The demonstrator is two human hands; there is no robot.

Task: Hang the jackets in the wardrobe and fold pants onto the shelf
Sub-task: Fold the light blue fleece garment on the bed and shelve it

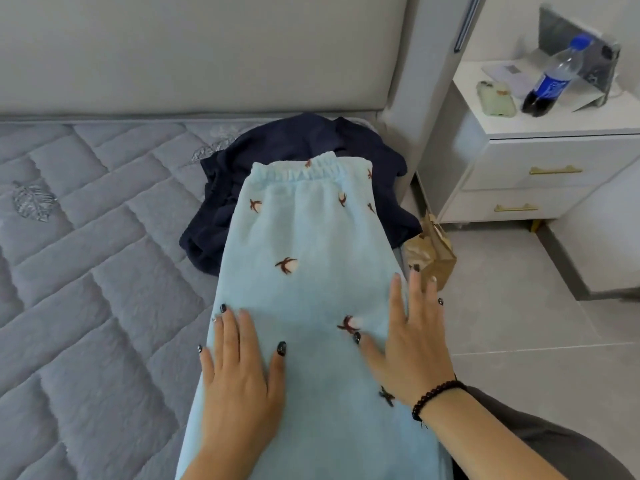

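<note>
Seen from above, looking down at a pair of light blue fleece pants (304, 271) laid lengthwise along the right edge of a grey quilted mattress (86, 254), elastic waistband at the far end, legs running toward the viewer and out of the bottom of the view. Scattered over the fleece, small brown embroidered motifs. Beneath the waistband end, partly covered, a crumpled dark navy garment (277, 150). Likely soft, thick and light, with no stiffness to hold a crease, so prone to springing back or sliding off the mattress edge; best taken at the gathered waistband or pinched along both side seams before folding. Left hand (242, 375) flat on the left side of the fabric, palm down, fingers straight and slightly fanned, thumb angled inward, dark-painted nails showing. Right hand (412, 344) flat on the right edge of the pants, fingers straight and spread, fingertips reaching just past the cloth, a dark beaded bracelet at the wrist. Neither hand gripping; both pressing or smoothing, forearms coming in from the bottom of the view. To the right, a white nightstand (554, 157) carrying a cola bottle (550, 81), with a brown paper bag (433, 258) on the tiled floor beside the bed.
</note>
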